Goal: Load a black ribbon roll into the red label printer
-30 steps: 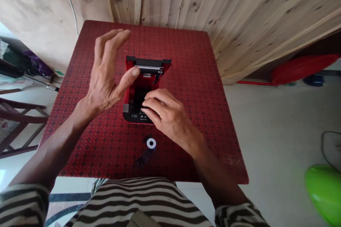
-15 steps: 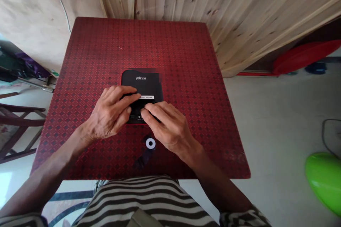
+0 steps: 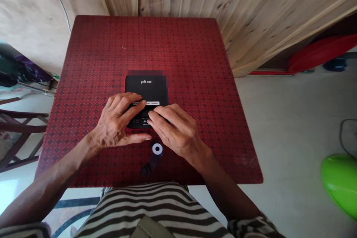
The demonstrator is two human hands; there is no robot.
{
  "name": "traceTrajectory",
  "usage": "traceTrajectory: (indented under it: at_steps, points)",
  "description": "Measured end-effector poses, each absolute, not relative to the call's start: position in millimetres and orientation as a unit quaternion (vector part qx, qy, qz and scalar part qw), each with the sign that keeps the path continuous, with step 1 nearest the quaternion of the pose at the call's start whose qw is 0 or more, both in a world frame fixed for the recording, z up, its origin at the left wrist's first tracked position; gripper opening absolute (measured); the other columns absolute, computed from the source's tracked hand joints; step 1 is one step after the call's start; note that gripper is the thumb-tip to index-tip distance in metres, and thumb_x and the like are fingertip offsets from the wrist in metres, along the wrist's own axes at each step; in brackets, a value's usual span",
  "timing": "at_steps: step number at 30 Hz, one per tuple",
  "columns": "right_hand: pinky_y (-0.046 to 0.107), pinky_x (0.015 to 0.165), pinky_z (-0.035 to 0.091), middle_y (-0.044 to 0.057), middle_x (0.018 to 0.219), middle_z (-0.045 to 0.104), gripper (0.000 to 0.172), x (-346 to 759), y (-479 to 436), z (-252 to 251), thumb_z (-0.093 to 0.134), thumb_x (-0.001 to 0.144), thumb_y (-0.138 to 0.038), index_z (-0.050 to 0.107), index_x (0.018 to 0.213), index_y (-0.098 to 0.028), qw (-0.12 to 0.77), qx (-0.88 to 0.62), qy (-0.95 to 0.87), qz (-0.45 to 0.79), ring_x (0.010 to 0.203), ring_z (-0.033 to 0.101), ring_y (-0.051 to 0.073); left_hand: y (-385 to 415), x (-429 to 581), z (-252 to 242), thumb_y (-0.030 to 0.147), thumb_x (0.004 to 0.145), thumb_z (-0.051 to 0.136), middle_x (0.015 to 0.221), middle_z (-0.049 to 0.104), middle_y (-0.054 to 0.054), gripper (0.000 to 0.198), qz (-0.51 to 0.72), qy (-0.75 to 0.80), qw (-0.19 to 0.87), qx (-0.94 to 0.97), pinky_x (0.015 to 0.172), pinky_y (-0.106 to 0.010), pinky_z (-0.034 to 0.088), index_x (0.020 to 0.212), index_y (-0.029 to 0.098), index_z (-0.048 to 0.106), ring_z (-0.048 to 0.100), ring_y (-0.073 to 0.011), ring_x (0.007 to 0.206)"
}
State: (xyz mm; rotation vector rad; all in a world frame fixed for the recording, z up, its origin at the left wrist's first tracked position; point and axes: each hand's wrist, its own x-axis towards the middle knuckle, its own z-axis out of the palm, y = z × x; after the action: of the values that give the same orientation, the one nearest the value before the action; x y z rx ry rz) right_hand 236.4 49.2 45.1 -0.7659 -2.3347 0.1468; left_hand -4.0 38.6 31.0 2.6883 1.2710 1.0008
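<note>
A small black device with a red base, its lid down, lies in the middle of a red patterned table. My left hand rests on the device's near left part, fingers stretched flat over the lid and thumb along the front edge. My right hand lies on the near right part, fingers flat and together on the front panel. Neither hand holds anything. Just in front of the device, between my wrists, sits a small white paper roll next to a dark strip.
Wooden plank walls rise behind and to the right of the table. A dark wooden chair stands at the left. On the floor at the right are a green round object and a red object against the wall.
The device's lid, standing open a second ago, is now shut. My left hand came down from the air onto the lid. Since half a second ago, the left thumb has spread out along the front edge.
</note>
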Motion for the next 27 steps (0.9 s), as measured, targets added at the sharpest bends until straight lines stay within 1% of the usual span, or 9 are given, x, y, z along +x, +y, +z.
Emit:
traceTrajectory:
  at_steps: [3,6,7,9,11,14,16,19,27]
  points:
    - [0.041,0.09,0.063,0.009,0.12,0.077,0.034,243.0,50.5,43.2,0.067,0.103,-0.021,0.063,0.136,-0.026,0.401,-0.336,-0.847,0.096,0.1,0.074,0.023,35.7,-4.0,33.2,0.072,0.092,0.069,0.138,0.066,-0.016,0.081,0.302,0.407,0.002,0.862,0.108,-0.052,0.054,0.154,0.023,0.051,0.063,-0.0346,0.13]
    - [0.038,0.083,0.062,0.006,0.11,0.077,0.019,253.1,55.7,26.2,0.06,0.107,-0.031,0.068,0.124,-0.027,0.482,-0.433,-0.739,0.186,0.094,0.074,0.021,24.1,-4.3,33.9,0.069,0.097,0.063,0.14,0.063,-0.019,0.075,0.311,0.427,0.022,0.849,0.114,-0.052,0.053,0.151,0.019,0.052,0.061,-0.0337,0.135]
    - [0.036,0.079,0.062,0.005,0.105,0.077,0.018,255.7,57.8,16.9,0.056,0.109,-0.034,0.069,0.119,-0.027,0.493,-0.469,-0.698,0.225,0.089,0.074,0.019,18.5,-4.7,32.1,0.068,0.097,0.065,0.14,0.062,-0.019,0.074,0.328,0.441,0.021,0.835,0.114,-0.051,0.053,0.15,0.019,0.053,0.06,-0.0332,0.135]
    - [0.034,0.076,0.059,0.003,0.096,0.076,0.026,258.1,61.8,-3.7,0.049,0.111,-0.041,0.069,0.113,-0.026,0.481,-0.522,-0.639,0.296,0.08,0.073,0.017,6.9,-5.9,24.7,0.064,0.094,0.072,0.138,0.063,-0.018,0.072,0.368,0.472,0.001,0.801,0.113,-0.049,0.055,0.148,0.02,0.055,0.062,-0.0316,0.133]
    - [0.033,0.076,0.058,0.003,0.094,0.076,0.029,256.0,64.6,-21.9,0.048,0.11,-0.044,0.069,0.109,-0.024,0.445,-0.535,-0.638,0.33,0.08,0.072,0.018,-2.3,-7.7,14.2,0.055,0.091,0.079,0.136,0.064,-0.016,0.068,0.385,0.491,-0.032,0.781,0.109,-0.045,0.058,0.145,0.021,0.057,0.065,-0.0291,0.129]
    - [0.033,0.081,0.056,0.005,0.098,0.076,0.026,248.7,66.7,-36.4,0.049,0.108,-0.038,0.068,0.1,-0.022,0.413,-0.506,-0.686,0.321,0.089,0.072,0.019,-7.3,-10.0,1.4,0.042,0.089,0.084,0.137,0.066,-0.015,0.066,0.379,0.496,-0.068,0.778,0.103,-0.04,0.062,0.146,0.024,0.056,0.067,-0.0269,0.125]
    - [0.032,0.081,0.055,0.004,0.096,0.074,0.023,244.7,67.1,-38.6,0.047,0.106,-0.031,0.066,0.095,-0.022,0.41,-0.485,-0.707,0.31,0.089,0.07,0.018,-6.1,-10.6,-1.9,0.039,0.088,0.086,0.137,0.067,-0.016,0.066,0.381,0.49,-0.074,0.781,0.102,-0.04,0.063,0.145,0.022,0.057,0.069,-0.0269,0.123]
    - [0.03,0.077,0.052,0.002,0.091,0.069,0.018,242.7,67.2,-39.0,0.049,0.103,-0.023,0.063,0.092,-0.023,0.418,-0.472,-0.717,0.297,0.083,0.066,0.017,-3.4,-10.5,-1.5,0.037,0.088,0.086,0.135,0.068,-0.018,0.063,0.391,0.478,-0.074,0.783,0.102,-0.039,0.063,0.141,0.017,0.059,0.07,-0.027,0.122]
    - [0.029,0.073,0.049,0.0,0.085,0.063,0.013,242.6,68.4,-44.7,0.053,0.096,-0.017,0.056,0.085,-0.024,0.423,-0.472,-0.722,0.276,0.077,0.059,0.016,-4.5,-8.1,-0.6,0.038,0.09,0.084,0.134,0.069,-0.017,0.055,0.398,0.485,-0.079,0.775,0.103,-0.036,0.063,0.135,0.016,0.063,0.072,-0.0248,0.12]
